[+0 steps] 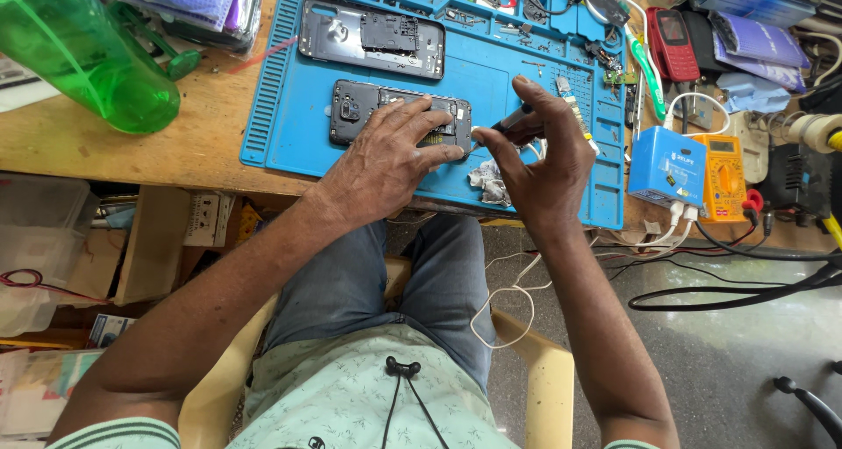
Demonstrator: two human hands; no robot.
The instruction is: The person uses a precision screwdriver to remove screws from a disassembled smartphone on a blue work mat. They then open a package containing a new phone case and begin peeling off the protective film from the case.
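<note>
An opened black phone (360,109) with its board showing lies on the blue work mat (289,124). My left hand (386,155) rests flat on it, fingers spread over its right half. My right hand (539,155) holds a thin dark tool (510,119) whose tip points at the phone's right end. A second phone shell (368,37), back removed, lies farther up the mat. A crumpled grey wipe (487,181) sits on the mat between my hands.
A green plastic bottle (79,50) stands at the left on the wooden bench (193,142). A red keypad phone (674,41), a blue box (667,164) and an orange multimeter (721,175) sit at the right. Cables trail over the floor.
</note>
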